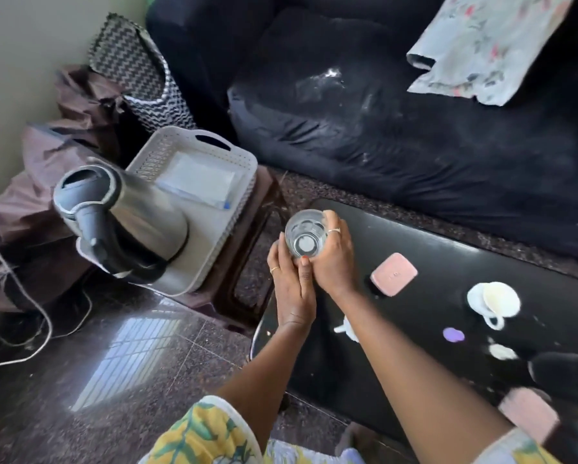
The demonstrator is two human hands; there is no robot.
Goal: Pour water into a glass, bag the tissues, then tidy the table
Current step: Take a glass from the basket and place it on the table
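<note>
The lower part of the glass (306, 234) is hidden, because both hands close around it; only its round mouth and thick bottom show from above. It cannot be told if there is water inside. The left hand (292, 289) grasps the glass from the near left side, with its thumb lying up against the wall. The right hand (334, 262) grasps it from the right, with the fingers curled over the far side of the rim. The glass is at the left end of the black table (424, 316); whether it stands on the table or is lifted cannot be seen.

A small white tissue (346, 329) is partly covered by the right forearm. Well apart from the hands, to the right, lies a large crumpled tissue (493, 301), and a smaller tissue piece (502, 351) is nearer. Between the hands and the large tissue lies a pink square pad (394, 273). A small purple object (453, 334) is too blurred to name. At the lower right a pink shape (528, 413) and a dark shape (565, 370) are blurred and cut by the edge.

Left of the table, a metal kettle (123, 216) stands in a white basket (213, 236) on a brown stool (247, 283); the kettle is blurred too.
</note>
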